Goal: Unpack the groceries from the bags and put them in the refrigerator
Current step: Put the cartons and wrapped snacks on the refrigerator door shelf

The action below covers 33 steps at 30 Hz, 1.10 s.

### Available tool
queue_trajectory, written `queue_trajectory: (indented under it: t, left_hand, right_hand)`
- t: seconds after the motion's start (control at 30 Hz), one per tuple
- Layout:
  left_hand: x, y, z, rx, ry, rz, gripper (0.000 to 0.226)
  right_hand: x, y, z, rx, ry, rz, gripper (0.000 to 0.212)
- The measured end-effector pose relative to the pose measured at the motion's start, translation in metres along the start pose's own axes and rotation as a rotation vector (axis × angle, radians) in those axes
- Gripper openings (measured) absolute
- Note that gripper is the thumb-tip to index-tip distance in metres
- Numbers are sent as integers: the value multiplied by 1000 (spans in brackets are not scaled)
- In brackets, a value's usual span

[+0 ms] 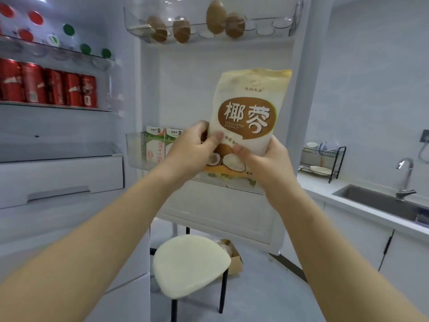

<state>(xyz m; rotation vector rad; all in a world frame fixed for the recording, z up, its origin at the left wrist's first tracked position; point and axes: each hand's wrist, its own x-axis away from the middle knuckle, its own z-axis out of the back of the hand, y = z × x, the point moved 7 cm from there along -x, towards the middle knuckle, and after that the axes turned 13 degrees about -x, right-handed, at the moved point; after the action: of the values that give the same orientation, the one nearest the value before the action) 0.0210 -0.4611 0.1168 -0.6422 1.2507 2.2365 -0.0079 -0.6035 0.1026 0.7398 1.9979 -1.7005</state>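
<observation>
Cream bag [250,108] upright between both hands [188,147] [263,162]

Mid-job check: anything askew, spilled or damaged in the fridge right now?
Only the brown eggs in the clear plastic door tray: they sit unevenly, the leftmost tilted, one standing higher than the rest. No spill or damage shows. The cream desiccated-coconut pouch is upright, gripped by the left hand and right hand.

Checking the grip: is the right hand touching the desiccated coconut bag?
Touching. Head view shows the right hand gripping the desiccated coconut bag near its bottom.
</observation>
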Motion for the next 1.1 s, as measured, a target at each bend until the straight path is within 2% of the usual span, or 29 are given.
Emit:
queue_trajectory:
  t: [0.3, 0.37, 0.53, 0.67, 0.87, 0.97, 1.1]
  left_hand:
    - [-72, -35, 6, 108, 42, 54, 4]
    - [-84, -48, 8, 103, 15, 72, 14]
    - [-113, -69, 12, 140, -104, 42, 20]
    - [-133, -83, 3, 155, -261, 37, 19]
    - [-148, -82, -19, 212, -457, -54, 26]
    - [-145, -77, -34, 214, -554, -87, 25]
    - [-142, -83, -37, 264, -622, -65, 13]
  right_hand:
    - [-85, 21, -16, 157, -59, 21, 32]
    - [-95, 29, -23, 199, -65, -7, 32]
    - [-112, 45, -26, 235, -27, -74, 19]
    - [-118, 54, -26, 278, 53, -124, 18]
    - [-117, 54, -9, 363, 244, -191, 17]
    - [-112, 54, 0, 287, 334, -282, 18]
    - [-109, 55, 4, 187, 357, -357, 16]
